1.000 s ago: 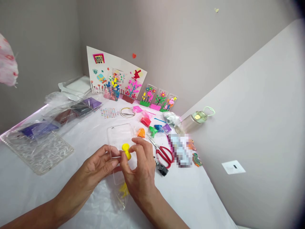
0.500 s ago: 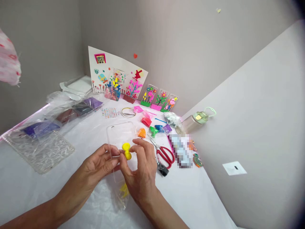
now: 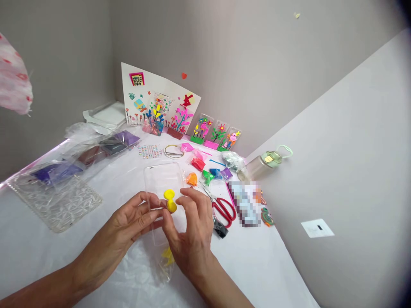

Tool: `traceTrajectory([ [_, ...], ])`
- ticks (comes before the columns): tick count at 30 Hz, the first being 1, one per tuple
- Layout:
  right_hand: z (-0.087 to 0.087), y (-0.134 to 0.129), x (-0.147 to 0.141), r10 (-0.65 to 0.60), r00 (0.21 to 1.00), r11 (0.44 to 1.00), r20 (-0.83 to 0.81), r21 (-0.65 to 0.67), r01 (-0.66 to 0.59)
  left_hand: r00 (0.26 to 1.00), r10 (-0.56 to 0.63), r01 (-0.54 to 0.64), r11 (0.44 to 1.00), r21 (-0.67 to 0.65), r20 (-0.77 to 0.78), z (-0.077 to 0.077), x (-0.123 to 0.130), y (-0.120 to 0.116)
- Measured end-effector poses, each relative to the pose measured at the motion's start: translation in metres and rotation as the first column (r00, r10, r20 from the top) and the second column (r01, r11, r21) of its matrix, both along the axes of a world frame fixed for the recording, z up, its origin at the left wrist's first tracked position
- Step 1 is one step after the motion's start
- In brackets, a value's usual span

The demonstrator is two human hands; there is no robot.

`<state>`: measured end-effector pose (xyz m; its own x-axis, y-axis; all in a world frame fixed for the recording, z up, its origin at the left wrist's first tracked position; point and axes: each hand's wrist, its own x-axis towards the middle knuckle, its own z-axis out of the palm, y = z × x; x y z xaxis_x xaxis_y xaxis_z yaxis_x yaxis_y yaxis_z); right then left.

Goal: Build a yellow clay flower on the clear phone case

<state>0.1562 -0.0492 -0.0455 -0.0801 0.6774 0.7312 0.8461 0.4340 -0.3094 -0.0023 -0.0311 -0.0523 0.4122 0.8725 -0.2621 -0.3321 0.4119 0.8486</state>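
A clear phone case is gripped along its left edge by my left hand, thumb in front and fingers behind. On the case sit two joined lumps of yellow clay, the upper one flatter, the lower one rounder. My right hand is at the case's right side. Its thumb tip is by the bottom of the lower lump, and its other fingers are curved and spread a little away from the clay. Below the hands lies a clear bag with yellow clay in it, partly covered by my right hand.
Red-handled scissors and a black clay packet lie to the right. Several coloured clay packets are behind the case. A bottle lies by the wall. Decorated cases lean at the back; plastic bags lie left.
The right index finger has moved slightly off the yellow clay. The left hand keeps its hold on the case. The whole view has shifted a little.
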Motion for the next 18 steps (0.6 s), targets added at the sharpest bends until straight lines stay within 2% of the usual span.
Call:
traceTrajectory([
  [13,0.0027,-0.0012,0.0003,-0.009,0.986,0.998,0.168,0.066,-0.002,0.999,0.018,-0.017,0.999,-0.027,0.026,0.0005,-0.0023,0.0034],
  [16,0.0029,-0.0031,0.0024,0.031,0.998,0.999,0.057,0.031,-0.033,0.999,0.029,-0.028,0.999,-0.030,0.043,0.0007,-0.0032,0.0054],
  [18,0.0039,-0.0027,0.0059,0.045,0.987,0.996,-0.155,-0.065,-0.056,0.998,0.028,-0.027,0.999,-0.024,0.057,0.0006,-0.0047,0.0072],
])
